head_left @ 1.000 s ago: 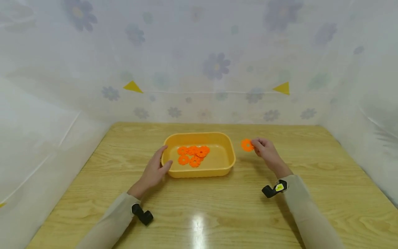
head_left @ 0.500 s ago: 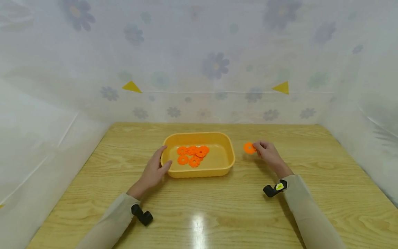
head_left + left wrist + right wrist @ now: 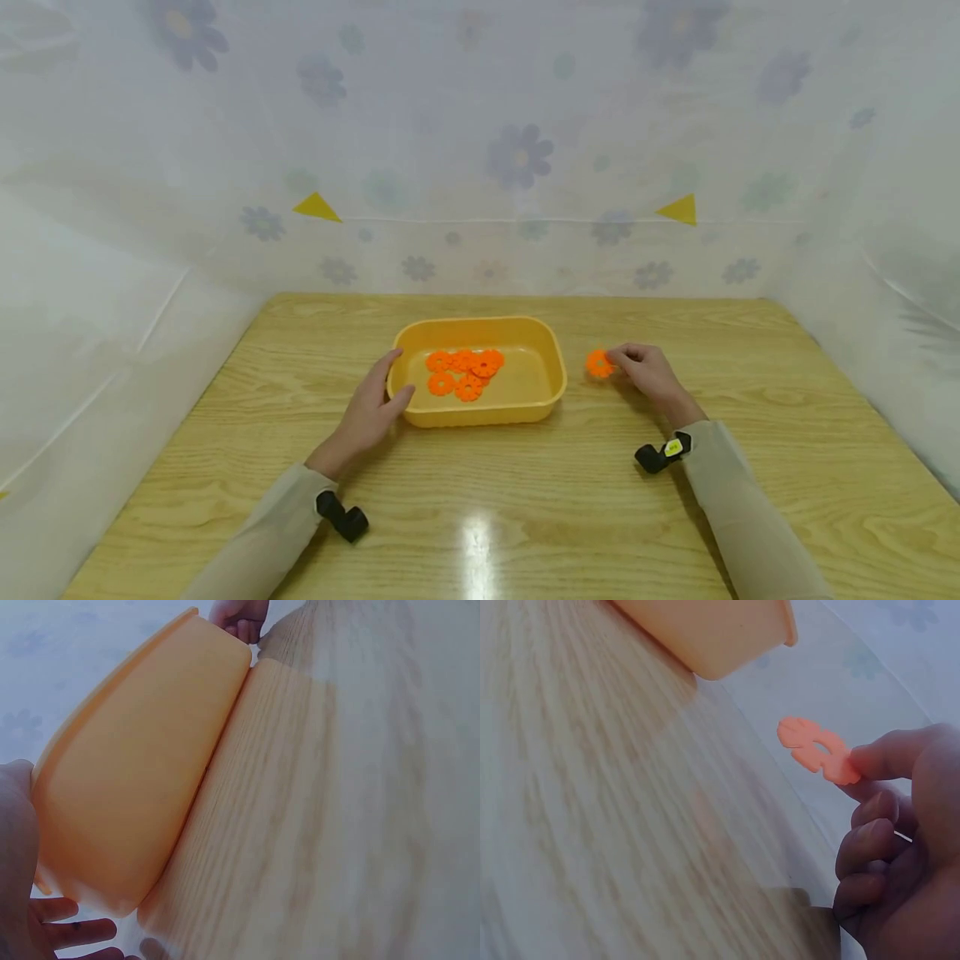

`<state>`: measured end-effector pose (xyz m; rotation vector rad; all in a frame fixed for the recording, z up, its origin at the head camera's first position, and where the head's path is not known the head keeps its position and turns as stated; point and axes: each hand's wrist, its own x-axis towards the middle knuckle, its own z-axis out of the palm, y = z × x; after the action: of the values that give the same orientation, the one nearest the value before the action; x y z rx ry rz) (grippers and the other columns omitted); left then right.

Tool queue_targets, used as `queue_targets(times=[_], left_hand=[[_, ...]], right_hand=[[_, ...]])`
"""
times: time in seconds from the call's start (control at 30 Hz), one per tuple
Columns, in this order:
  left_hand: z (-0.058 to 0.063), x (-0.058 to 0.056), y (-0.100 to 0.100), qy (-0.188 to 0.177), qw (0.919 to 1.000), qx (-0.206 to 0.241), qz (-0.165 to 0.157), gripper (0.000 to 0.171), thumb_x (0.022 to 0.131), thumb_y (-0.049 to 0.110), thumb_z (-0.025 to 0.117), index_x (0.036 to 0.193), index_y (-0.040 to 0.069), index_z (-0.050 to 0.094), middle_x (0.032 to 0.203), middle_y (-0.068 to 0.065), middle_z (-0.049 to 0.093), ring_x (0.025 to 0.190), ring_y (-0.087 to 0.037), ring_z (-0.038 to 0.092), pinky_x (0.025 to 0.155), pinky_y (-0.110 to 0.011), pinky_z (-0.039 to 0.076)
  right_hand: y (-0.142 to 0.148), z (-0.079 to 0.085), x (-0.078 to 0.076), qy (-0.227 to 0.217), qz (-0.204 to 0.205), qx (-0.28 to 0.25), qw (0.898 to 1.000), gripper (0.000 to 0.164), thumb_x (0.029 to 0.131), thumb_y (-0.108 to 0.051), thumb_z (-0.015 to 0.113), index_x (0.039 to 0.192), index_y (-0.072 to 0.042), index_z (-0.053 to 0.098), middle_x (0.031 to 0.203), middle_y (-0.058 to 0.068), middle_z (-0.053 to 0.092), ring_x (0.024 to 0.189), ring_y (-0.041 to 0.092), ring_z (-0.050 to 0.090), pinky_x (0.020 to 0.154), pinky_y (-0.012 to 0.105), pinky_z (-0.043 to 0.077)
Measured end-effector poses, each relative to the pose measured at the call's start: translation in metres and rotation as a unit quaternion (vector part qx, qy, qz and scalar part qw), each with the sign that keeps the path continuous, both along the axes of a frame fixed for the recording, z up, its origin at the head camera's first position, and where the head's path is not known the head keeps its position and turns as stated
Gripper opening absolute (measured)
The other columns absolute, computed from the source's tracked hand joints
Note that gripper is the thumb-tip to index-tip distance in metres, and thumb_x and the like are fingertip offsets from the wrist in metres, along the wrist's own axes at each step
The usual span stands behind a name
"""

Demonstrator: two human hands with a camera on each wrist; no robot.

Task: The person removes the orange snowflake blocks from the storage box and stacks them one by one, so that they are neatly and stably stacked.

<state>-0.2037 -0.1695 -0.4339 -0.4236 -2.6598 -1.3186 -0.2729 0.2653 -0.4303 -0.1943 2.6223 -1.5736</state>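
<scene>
Orange toothed disc (image 3: 594,367) was pinched in R hand (image 3: 651,372), just R of yellow tray (image 3: 483,417), not touching it.
Disc jutted trayward from that hand, the nearer one. L hand (image 3: 369,410), fingers spread, touched tray's L end; more orange discs (image 3: 467,364) lay inside. Wood-grain tbl (image 3: 420,500) sat below, floral curtain (image 3: 450,125) behind.

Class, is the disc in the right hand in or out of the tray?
Out: the right hand pinches the disc beside the tray, with table showing between the two.
</scene>
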Motion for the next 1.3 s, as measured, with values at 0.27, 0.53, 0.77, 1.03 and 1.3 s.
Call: queue_targets(times=[0.27, 0.53, 0.77, 1.03, 1.3], left_hand=[[-0.001, -0.001, -0.001, 0.005, 1.0, 0.002, -0.005, 0.063, 0.096, 0.02, 0.055, 0.148, -0.002, 0.028, 0.15, -0.026, 0.033, 0.136, -0.04, 0.036, 0.107, -0.055, 0.033], [0.0, -0.001, -0.001, 0.003, 0.9999, 0.009, -0.009, 0.063, 0.096, 0.02, 0.056, 0.148, -0.003, 0.028, 0.15, -0.025, 0.033, 0.135, -0.04, 0.037, 0.106, -0.054, 0.034], [-0.001, -0.001, -0.001, 0.002, 1.0, 0.005, -0.008, 0.064, 0.096, 0.021, 0.056, 0.148, -0.002, 0.027, 0.15, -0.025, 0.032, 0.136, -0.04, 0.037, 0.107, -0.054, 0.034], [0.0, 0.0, -0.001, -0.007, 0.9999, 0.007, -0.006, 0.065, 0.096, 0.022, 0.056, 0.15, 0.0, 0.026, 0.152, -0.023, 0.031, 0.137, -0.039, 0.036, 0.107, -0.054, 0.033], [0.0, 0.001, -0.001, -0.007, 1.0, 0.004, -0.003, 0.065, 0.097, 0.023, 0.056, 0.15, 0.001, 0.026, 0.152, -0.023, 0.031, 0.136, -0.039, 0.037, 0.106, -0.054, 0.035]], right_hand=[[0.003, 0.0, -0.001, 0.019, -0.001, 0.065, 0.998, 0.039, 0.098, -0.03, 0.056, 0.113, 0.004, 0.068, 0.109, 0.019, 0.066, 0.076, 0.012, 0.048, 0.068, 0.028, 0.04], [0.007, 0.001, -0.003, 0.001, 0.004, 0.1, 0.995, 0.041, 0.097, -0.034, 0.057, 0.113, 0.001, 0.07, 0.111, 0.018, 0.067, 0.091, 0.018, 0.057, 0.077, 0.03, 0.044], [0.01, -0.001, -0.003, -0.015, 0.004, 0.094, 0.995, 0.045, 0.098, -0.035, 0.054, 0.12, 0.003, 0.065, 0.114, 0.019, 0.063, 0.087, 0.016, 0.052, 0.073, 0.029, 0.043], [0.011, -0.002, -0.004, -0.029, 0.001, 0.092, 0.995, 0.045, 0.099, -0.032, 0.052, 0.125, 0.004, 0.061, 0.114, 0.02, 0.063, 0.078, 0.012, 0.053, 0.067, 0.026, 0.046], [0.012, -0.003, -0.004, -0.023, 0.0, 0.097, 0.995, 0.044, 0.1, -0.031, 0.052, 0.126, 0.003, 0.061, 0.116, 0.022, 0.063, 0.078, 0.013, 0.054, 0.066, 0.026, 0.046]])
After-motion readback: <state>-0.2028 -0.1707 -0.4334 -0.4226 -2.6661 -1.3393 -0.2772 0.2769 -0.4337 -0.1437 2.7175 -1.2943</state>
